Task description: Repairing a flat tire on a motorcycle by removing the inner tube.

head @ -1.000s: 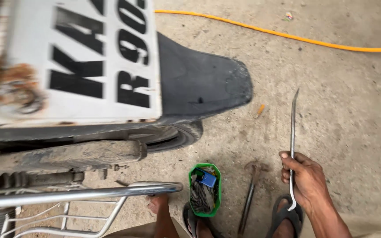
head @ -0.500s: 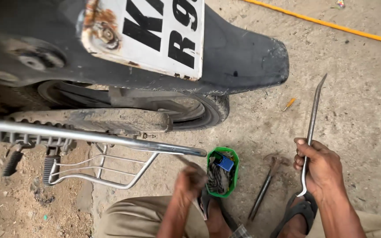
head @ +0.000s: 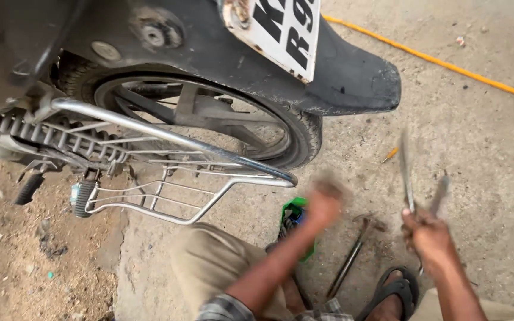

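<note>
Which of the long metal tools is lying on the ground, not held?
The hammer, flat on the concrete between the green tub and the sandalled foot. The other, a slim metal bar, is upright in the right hand.

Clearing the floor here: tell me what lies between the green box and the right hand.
In the head view, a hammer lies on the concrete between the green box and the right hand.

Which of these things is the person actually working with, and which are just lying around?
In use:
- right hand gripping long metal levers
- left hand, blurred, above the green tub
- rear wheel of the motorbike

Lying about:
- hammer on the ground
- yellow hose
- small orange bit
</note>
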